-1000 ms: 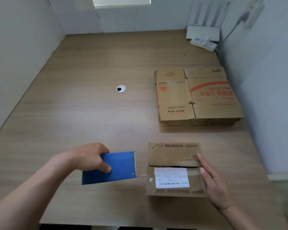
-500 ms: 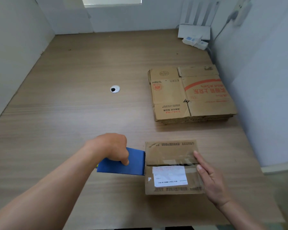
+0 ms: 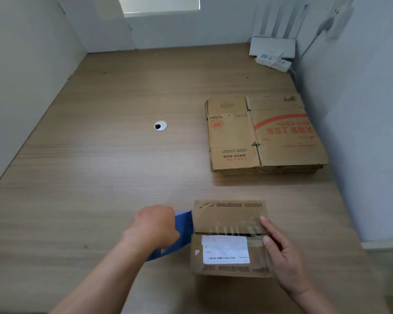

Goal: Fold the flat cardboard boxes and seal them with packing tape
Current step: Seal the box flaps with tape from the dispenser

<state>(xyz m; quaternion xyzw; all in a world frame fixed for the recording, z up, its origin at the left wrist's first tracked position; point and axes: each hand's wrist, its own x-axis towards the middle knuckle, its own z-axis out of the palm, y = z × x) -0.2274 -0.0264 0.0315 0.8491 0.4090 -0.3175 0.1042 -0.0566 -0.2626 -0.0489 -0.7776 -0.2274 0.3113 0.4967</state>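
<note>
A small folded cardboard box (image 3: 229, 218) with a white shipping label stands near the front edge of the wooden table (image 3: 100, 177). Clear tape lies across the seam between its two top flaps, where a dark gap shows. My left hand (image 3: 156, 225) grips a blue tape dispenser (image 3: 182, 232) pressed against the box's left side. My right hand (image 3: 281, 254) rests flat on the box's right end, fingers along the top. A stack of flat cardboard boxes (image 3: 266, 134) lies farther back on the right.
A round cable grommet (image 3: 160, 126) sits in the middle of the table. A white router (image 3: 272, 47) and a power strip (image 3: 273, 61) stand in the far right corner. White walls close in on the left, back and right.
My left hand has brought the blue dispenser rightward from beside the box to touch its left side. The right hand stays on the box's right end.
</note>
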